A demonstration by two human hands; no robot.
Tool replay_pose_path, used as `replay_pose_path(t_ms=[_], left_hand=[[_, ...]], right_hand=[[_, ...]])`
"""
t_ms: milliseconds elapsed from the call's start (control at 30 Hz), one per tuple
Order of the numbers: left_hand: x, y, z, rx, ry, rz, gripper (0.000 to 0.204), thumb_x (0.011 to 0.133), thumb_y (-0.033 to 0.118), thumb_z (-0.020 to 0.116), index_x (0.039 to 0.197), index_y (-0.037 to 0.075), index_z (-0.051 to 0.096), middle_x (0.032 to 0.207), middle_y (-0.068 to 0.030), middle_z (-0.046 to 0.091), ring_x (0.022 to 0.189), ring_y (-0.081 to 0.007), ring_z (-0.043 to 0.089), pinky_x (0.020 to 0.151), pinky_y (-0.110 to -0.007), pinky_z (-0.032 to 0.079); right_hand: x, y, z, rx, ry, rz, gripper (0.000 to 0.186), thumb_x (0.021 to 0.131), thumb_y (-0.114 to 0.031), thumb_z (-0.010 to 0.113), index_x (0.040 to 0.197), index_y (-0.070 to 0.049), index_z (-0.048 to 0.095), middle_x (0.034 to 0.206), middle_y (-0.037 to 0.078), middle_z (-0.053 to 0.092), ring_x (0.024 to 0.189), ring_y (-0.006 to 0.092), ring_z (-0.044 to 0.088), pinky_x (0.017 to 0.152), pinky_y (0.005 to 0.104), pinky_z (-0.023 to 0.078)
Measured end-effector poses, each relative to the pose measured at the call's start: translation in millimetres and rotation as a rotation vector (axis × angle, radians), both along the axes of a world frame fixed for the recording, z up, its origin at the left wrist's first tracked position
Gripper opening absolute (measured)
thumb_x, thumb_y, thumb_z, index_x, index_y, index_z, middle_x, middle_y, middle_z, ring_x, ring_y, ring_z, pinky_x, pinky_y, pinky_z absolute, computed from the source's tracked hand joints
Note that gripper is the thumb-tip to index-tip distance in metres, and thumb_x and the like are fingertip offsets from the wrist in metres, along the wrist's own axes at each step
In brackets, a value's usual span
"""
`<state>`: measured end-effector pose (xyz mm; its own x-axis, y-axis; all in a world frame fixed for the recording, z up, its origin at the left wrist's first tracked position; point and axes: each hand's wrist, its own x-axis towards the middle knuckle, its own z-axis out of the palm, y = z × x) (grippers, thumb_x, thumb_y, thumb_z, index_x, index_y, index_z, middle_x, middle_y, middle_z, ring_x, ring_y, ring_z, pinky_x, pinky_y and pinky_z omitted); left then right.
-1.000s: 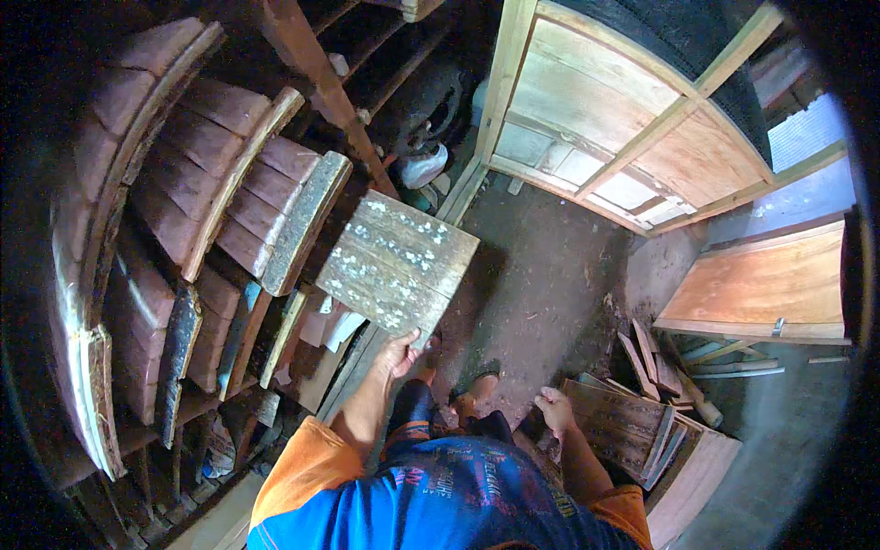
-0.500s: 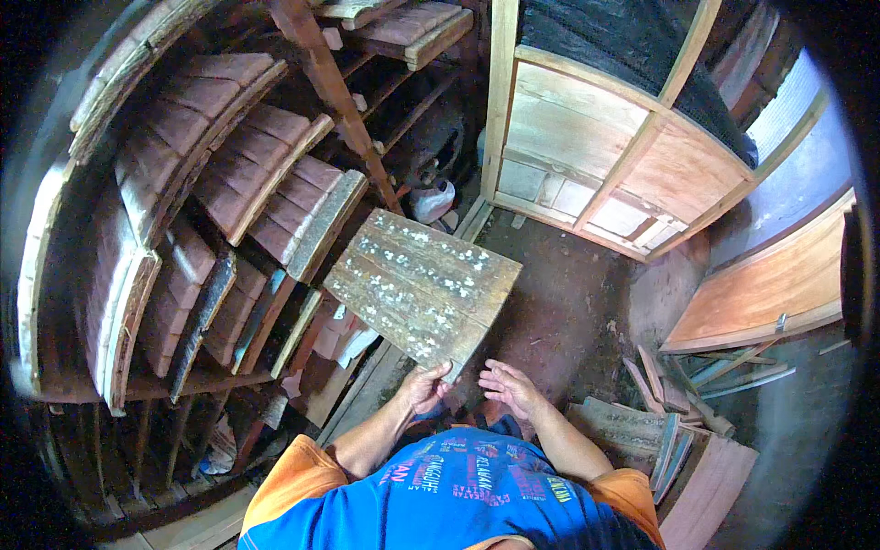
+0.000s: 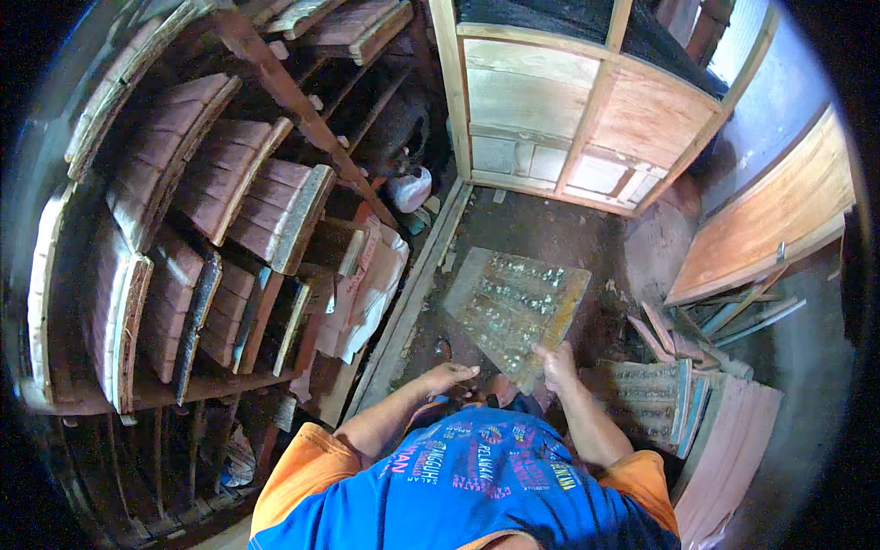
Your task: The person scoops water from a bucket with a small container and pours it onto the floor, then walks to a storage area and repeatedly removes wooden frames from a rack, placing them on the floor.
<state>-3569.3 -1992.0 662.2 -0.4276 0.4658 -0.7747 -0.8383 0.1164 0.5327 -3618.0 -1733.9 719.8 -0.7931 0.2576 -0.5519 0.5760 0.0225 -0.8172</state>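
A flat, worn wooden board (image 3: 518, 307) with rows of whitish flecks is tilted over the dark floor in front of me. My right hand (image 3: 553, 367) grips its near right edge, the fingers closed on the rim. To the left of the board, my left hand (image 3: 447, 378) is apart from it, fingers stretched out and nothing in them. The board looks slightly smeared by motion.
On the left, a rack of slatted wooden trays (image 3: 266, 215) rises in tiers, with a cardboard sheet (image 3: 374, 284) beside it. A framed plywood panel (image 3: 527, 101) stands ahead. Wood scraps (image 3: 655, 339) and a similar flecked board (image 3: 637, 394) lie at right.
The board has moved right and down, away from the rack. My left hand has let go of it, and my right hand has closed on its edge. The view has shifted slightly.
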Motion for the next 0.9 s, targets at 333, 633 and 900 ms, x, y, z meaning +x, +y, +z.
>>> replay_pose_path(t_ms=[333, 633, 900], left_hand=[[61.5, -71.6, -83.4, -0.490, 0.112, 0.064, 0.038, 0.089, 0.038, 0.060, 0.110, 0.007, 0.064, 0.088, -0.0032, 0.063, 0.071, -0.0126, 0.054, 0.060, -0.027, 0.042], [87.7, -155.1, -96.1, -0.552, 0.070, -0.025, 0.016, 0.086, 0.028, 0.059, 0.096, 0.015, 0.061, 0.079, 0.0028, 0.058, 0.065, -0.0111, 0.055, 0.054, -0.026, 0.036], [53.2, -137.9, -43.9, -0.525, 0.105, 0.141, 0.026, 0.090, 0.038, 0.057, 0.097, 0.013, 0.062, 0.074, 0.0062, 0.056, 0.060, -0.0063, 0.050, 0.047, -0.023, 0.033]], right_hand=[[55.2, 146.4, -75.7, 0.776, -0.123, 0.178, 0.028, 0.078, -0.023, 0.062, 0.102, -0.008, 0.065, 0.091, 0.021, 0.066, 0.087, 0.0386, 0.064, 0.077, 0.0466, 0.049], [111.6, 246.1, -131.2, 0.874, -0.264, 0.091, 0.034, 0.075, -0.025, 0.065, 0.108, -0.017, 0.065, 0.101, 0.017, 0.066, 0.096, 0.0359, 0.062, 0.085, 0.0448, 0.049], [145.2, 304.2, -148.3, 0.821, -0.434, -0.074, 0.024, 0.079, -0.023, 0.062, 0.102, -0.019, 0.064, 0.097, 0.016, 0.066, 0.095, 0.0369, 0.063, 0.079, 0.0459, 0.051]])
